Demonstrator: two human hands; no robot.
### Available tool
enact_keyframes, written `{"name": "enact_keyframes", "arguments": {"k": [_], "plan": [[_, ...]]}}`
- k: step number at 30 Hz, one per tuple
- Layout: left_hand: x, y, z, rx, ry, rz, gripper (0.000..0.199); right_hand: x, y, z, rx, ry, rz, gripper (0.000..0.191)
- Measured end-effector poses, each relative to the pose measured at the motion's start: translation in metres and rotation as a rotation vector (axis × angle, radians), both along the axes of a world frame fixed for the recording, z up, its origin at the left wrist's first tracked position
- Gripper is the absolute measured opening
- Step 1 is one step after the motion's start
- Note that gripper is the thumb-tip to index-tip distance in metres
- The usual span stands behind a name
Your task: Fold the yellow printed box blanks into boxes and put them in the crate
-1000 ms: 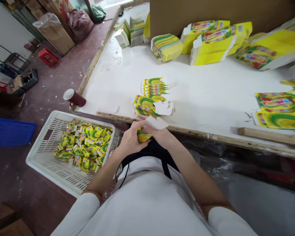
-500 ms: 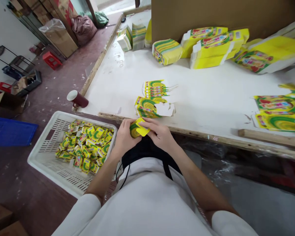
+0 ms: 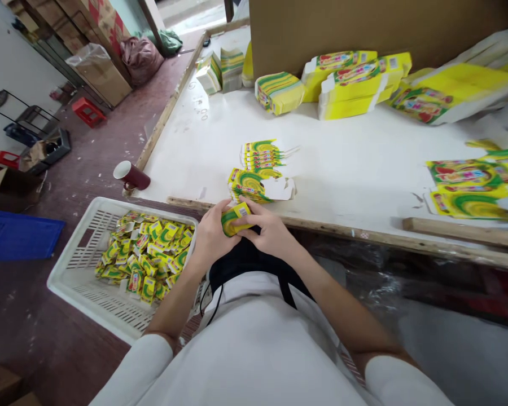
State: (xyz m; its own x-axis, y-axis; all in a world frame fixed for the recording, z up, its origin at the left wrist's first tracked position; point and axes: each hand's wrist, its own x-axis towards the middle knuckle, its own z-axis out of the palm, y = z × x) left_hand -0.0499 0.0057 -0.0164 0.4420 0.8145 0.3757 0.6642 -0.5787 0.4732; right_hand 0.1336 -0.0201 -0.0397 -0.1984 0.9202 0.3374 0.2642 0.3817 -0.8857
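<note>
Between my two hands, just off the table's near edge, is a small yellow and green carton (image 3: pixel 236 219). My left hand (image 3: pixel 213 232) is wrapped round its left side. My right hand (image 3: pixel 267 227) grips its right end, where a barcode shows on the yellow end panel. Right beyond my hands, a stack of flat unfolded cartons (image 3: pixel 254 183) lies on the white table (image 3: pixel 342 169), with another fanned row of them (image 3: pixel 260 152) behind it.
A white plastic basket (image 3: pixel 74 286) holding many small cartons stands at the left. A maroon mug (image 3: pixel 135 176) sits at the table corner. Bundled carton sheets (image 3: pixel 351 90) line the back before a large cardboard panel (image 3: pixel 364 28). A wooden strip (image 3: pixel 461 232) edges the front right.
The carton's yellow end flap stood out and is now folded flat against the carton, showing the barcode. My right fingers have shifted to its end. The view has moved slightly.
</note>
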Motion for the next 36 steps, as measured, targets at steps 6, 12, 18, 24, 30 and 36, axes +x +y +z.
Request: {"name": "enact_keyframes", "arguments": {"k": [6,12,18,24,30,36], "plan": [[-0.064,0.008,0.005,-0.035,0.187,0.365,0.058,0.009,0.019,-0.005,0.038,-0.064,-0.244,0.055],[-0.132,0.012,-0.006,-0.071,0.271,0.657,0.068,0.033,0.059,-0.028,-0.108,-0.554,-0.478,0.051],[-0.077,0.002,-0.025,-0.373,-0.14,0.249,0.05,0.027,0.057,-0.029,-0.005,-0.466,-0.514,0.05],[-0.007,0.012,-0.035,-0.637,-0.779,0.039,0.09,0.002,0.019,-0.009,0.002,-0.033,-0.28,0.04],[0.028,0.022,-0.016,-0.57,-1.108,0.158,0.071,-0.031,0.002,-0.012,-0.225,0.463,-0.104,0.044],[0.032,0.021,-0.013,-0.58,-1.168,0.153,0.052,-0.042,-0.008,-0.007,-0.261,0.521,0.078,0.047]]}}
